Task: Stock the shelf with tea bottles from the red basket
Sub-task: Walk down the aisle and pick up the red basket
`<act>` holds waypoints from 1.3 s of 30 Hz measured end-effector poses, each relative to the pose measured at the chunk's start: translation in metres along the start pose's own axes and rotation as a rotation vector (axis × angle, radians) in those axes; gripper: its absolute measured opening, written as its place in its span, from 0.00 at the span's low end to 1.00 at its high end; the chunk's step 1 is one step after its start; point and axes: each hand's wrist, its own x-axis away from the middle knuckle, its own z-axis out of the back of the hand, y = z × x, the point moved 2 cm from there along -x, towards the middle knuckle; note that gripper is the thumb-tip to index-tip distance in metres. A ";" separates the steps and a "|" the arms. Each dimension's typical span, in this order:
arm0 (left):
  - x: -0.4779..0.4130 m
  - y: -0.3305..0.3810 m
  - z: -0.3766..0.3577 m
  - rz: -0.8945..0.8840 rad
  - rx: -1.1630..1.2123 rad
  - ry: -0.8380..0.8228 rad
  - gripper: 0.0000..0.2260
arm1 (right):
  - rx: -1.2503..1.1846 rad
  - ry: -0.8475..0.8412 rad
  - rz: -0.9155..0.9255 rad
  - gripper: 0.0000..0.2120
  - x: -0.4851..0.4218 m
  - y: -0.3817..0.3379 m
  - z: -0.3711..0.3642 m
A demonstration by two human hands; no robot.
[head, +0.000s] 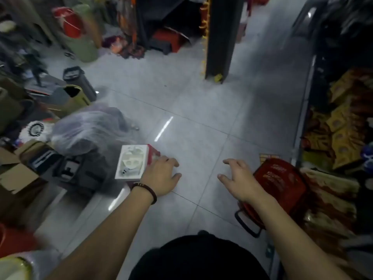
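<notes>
A red basket [282, 184] with black handles stands on the floor at the lower right, next to a low shelf [343, 138] full of yellow and red packets. The basket's contents are too blurred to name; I see no tea bottles clearly. My right hand [240, 182] hovers open just left of the basket, fingers spread, holding nothing. My left hand [161, 174], with a dark bead bracelet at the wrist, is out over the floor with fingers apart, beside a white and red box [133, 161]. Whether it touches the box is unclear.
Grey tiled floor [191, 118] stretches ahead. Cardboard boxes [18, 178], a plastic bag [88, 126] and assorted goods crowd the left side. A dark shelf end [220, 37] stands ahead at centre. Red buckets [70, 21] sit at the far left.
</notes>
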 end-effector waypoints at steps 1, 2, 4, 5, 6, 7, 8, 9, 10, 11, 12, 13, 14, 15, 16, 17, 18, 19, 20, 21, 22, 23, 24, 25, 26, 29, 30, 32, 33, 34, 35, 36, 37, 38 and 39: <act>-0.010 0.011 -0.005 -0.006 0.018 -0.018 0.20 | -0.064 -0.003 -0.046 0.29 -0.002 0.014 0.005; -0.019 0.021 -0.008 -0.004 0.032 -0.014 0.19 | -0.116 -0.006 -0.086 0.28 -0.004 0.025 0.013; -0.034 0.038 -0.011 -0.014 0.039 -0.034 0.19 | -0.143 -0.016 -0.124 0.28 -0.011 0.046 0.023; -0.044 0.045 -0.012 -0.017 0.041 -0.045 0.18 | -0.146 -0.019 -0.136 0.28 -0.016 0.056 0.026; -0.052 0.051 -0.012 -0.017 0.042 -0.057 0.18 | -0.157 -0.025 -0.155 0.28 -0.022 0.062 0.029; -0.061 0.054 -0.011 -0.016 0.038 -0.065 0.18 | -0.168 -0.025 -0.160 0.28 -0.029 0.067 0.032; -0.071 0.057 -0.009 -0.010 0.031 -0.076 0.18 | -0.172 -0.028 -0.167 0.28 -0.038 0.069 0.036; -0.084 0.057 -0.007 -0.002 0.020 -0.089 0.18 | -0.180 -0.025 -0.173 0.27 -0.049 0.073 0.039; -0.098 0.057 -0.005 0.008 0.018 -0.093 0.19 | -0.187 -0.022 -0.183 0.27 -0.062 0.076 0.043; -0.114 0.056 -0.002 0.015 0.026 -0.092 0.20 | -0.201 -0.014 -0.188 0.27 -0.076 0.078 0.045; -0.130 0.055 0.001 0.020 0.039 -0.092 0.21 | -0.221 -0.011 -0.194 0.26 -0.091 0.079 0.049; -0.149 0.053 0.003 0.020 0.050 -0.095 0.22 | -0.241 -0.003 -0.206 0.26 -0.108 0.080 0.052; -0.171 0.052 0.005 0.018 0.061 -0.104 0.23 | -0.252 0.005 -0.220 0.26 -0.126 0.081 0.057; -0.195 0.050 0.008 0.016 0.067 -0.115 0.23 | -0.255 0.010 -0.232 0.25 -0.146 0.083 0.062; -0.220 0.049 0.012 0.013 0.072 -0.119 0.23 | -0.247 0.014 -0.245 0.25 -0.166 0.083 0.069; -0.245 0.049 0.016 0.000 0.075 -0.122 0.23 | -0.236 0.012 -0.254 0.25 -0.186 0.083 0.075; -0.271 0.050 0.021 -0.013 0.077 -0.134 0.23 | -0.216 0.004 -0.270 0.26 -0.206 0.082 0.084; -0.297 0.052 0.026 -0.031 0.073 -0.150 0.23 | -0.195 -0.004 -0.283 0.26 -0.225 0.081 0.093; -0.322 0.055 0.033 -0.049 0.065 -0.171 0.22 | -0.169 -0.018 -0.298 0.26 -0.244 0.078 0.104; -0.346 0.059 0.039 -0.070 0.053 -0.188 0.22 | -0.139 -0.031 -0.307 0.26 -0.262 0.076 0.115; -0.368 0.064 0.046 -0.089 0.039 -0.207 0.21 | -0.108 -0.048 -0.318 0.27 -0.278 0.072 0.127; -0.391 0.070 0.052 -0.112 0.026 -0.225 0.21 | -0.085 -0.056 -0.324 0.27 -0.295 0.069 0.139; -0.412 0.077 0.058 -0.138 0.013 -0.244 0.21 | -0.074 -0.058 -0.331 0.27 -0.310 0.066 0.151; -0.434 0.085 0.062 -0.165 -0.001 -0.259 0.21 | -0.071 -0.046 -0.332 0.27 -0.326 0.066 0.161; -0.456 0.091 0.067 -0.190 -0.021 -0.274 0.21 | -0.074 -0.030 -0.337 0.27 -0.341 0.065 0.172; -0.513 0.112 0.084 -0.241 -0.062 -0.305 0.20 | -0.124 0.026 -0.376 0.27 -0.381 0.068 0.201; -0.531 0.119 0.090 -0.248 -0.053 -0.305 0.20 | -0.135 0.040 -0.387 0.27 -0.392 0.071 0.209; -0.565 0.132 0.098 -0.255 -0.031 -0.301 0.19 | -0.141 0.044 -0.403 0.27 -0.419 0.080 0.226; -0.584 0.139 0.101 -0.260 -0.027 -0.300 0.19 | -0.144 0.043 -0.414 0.27 -0.433 0.086 0.235; -0.603 0.146 0.102 -0.263 -0.027 -0.302 0.19 | -0.146 0.047 -0.422 0.27 -0.448 0.093 0.245; -0.622 0.153 0.103 -0.262 -0.030 -0.308 0.19 | -0.148 0.052 -0.428 0.27 -0.464 0.101 0.254; -0.640 0.162 0.104 -0.260 -0.035 -0.313 0.19 | -0.149 0.058 -0.430 0.27 -0.480 0.110 0.265; -0.661 0.171 0.106 -0.259 -0.043 -0.314 0.19 | -0.154 0.064 -0.431 0.27 -0.498 0.121 0.276; -0.681 0.180 0.108 -0.259 -0.052 -0.313 0.19 | -0.162 0.070 -0.434 0.27 -0.515 0.132 0.287; -0.701 0.191 0.110 -0.261 -0.063 -0.312 0.19 | -0.173 0.078 -0.441 0.27 -0.533 0.144 0.297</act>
